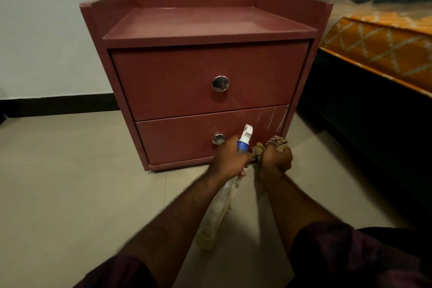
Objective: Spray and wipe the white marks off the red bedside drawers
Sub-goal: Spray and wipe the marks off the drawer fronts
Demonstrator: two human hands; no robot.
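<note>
Dark sleeves (350, 259) lead out to the left hand (230, 159), fingers wrapped round the neck of the spray bottle (218, 213), light, smooth plastic probably best held just there under the trigger head. Just beside it the right hand (277, 158) is clenched on the bunched cloth (277, 142), soft and easily squeezed; the white marks (271, 119) lie just above that hand on the lower front of the red bedside drawers (210, 65), which look stiff enough for firm rubbing
</note>
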